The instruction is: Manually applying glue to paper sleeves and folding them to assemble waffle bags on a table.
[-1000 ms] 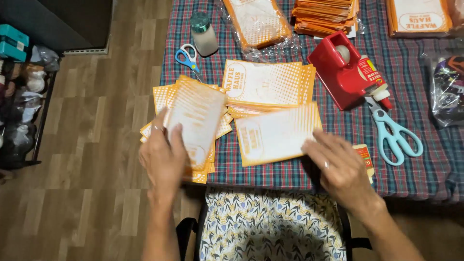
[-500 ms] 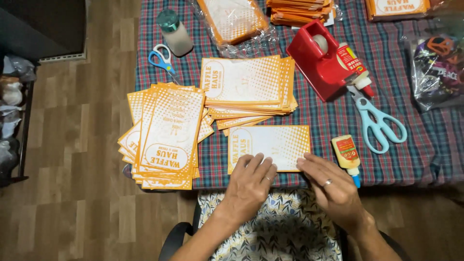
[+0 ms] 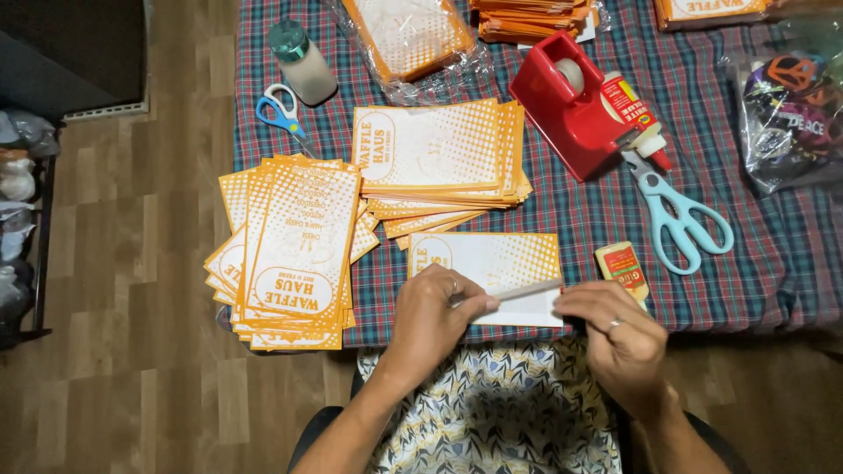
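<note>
Both hands working at near table edge. Left hand (image 3: pixel 435 320) pinching near edge of orange-and-white printed sheet (image 3: pixel 492 263); right hand (image 3: pixel 619 338) gripping same edge at opposite corner, apparently folding thin strip up, though fold itself hard to see. Sheet lying flat on plaid tablecloth (image 3: pixel 580 219), just beside glue stick (image 3: pixel 623 270). Paper looking light, thin, easily creased: best taken by edges, fingertips only. Stacks of matching sheets (image 3: pixel 290 254) sitting nearby.

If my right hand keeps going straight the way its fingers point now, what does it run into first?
The right hand points left along the table edge, pinching the folded lower edge of the orange-and-white paper bag. Going on, it would likely meet the left hand's fingers first, which grip the same fold.
</note>
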